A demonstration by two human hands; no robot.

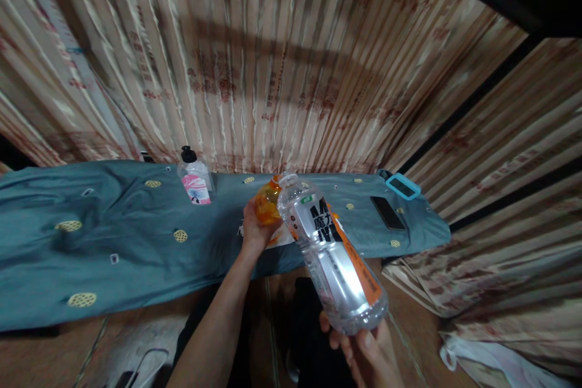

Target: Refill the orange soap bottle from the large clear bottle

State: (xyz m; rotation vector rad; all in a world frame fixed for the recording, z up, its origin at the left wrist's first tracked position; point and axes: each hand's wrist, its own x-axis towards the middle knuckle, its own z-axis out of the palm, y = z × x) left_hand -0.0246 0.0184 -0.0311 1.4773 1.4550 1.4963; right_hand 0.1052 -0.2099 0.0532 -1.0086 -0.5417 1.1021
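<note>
1. Left hand (257, 225), in the head view, is curled around a rounded, translucent orange bottle (267, 205), held over the cloth-covered surface near the middle of the view; its lower part is largely hidden by the fingers and by the other bottle.
2. Right hand (364, 348) grips the base of a large clear plastic bottle with a silver, black and orange label (334, 248), thumb and fingers spread around its bottom end.
3. This clear bottle lies aslant, its base towards the wearer and its narrow neck pointing away, right beside the orange bottle's neck (whether the two necks touch, I cannot tell).
4. Beneath them stretches a blue-green cloth with yellow oval motifs (136, 242). On its left part stands a clear bottle with a pink label and black pump top (195, 182).
5. On the right part lie a flat black rectangular device (387, 213) and, just beyond it, a light-blue-rimmed rectangular object (402, 187).
6. Behind hangs a pleated beige curtain with reddish prints (264, 60).
</note>
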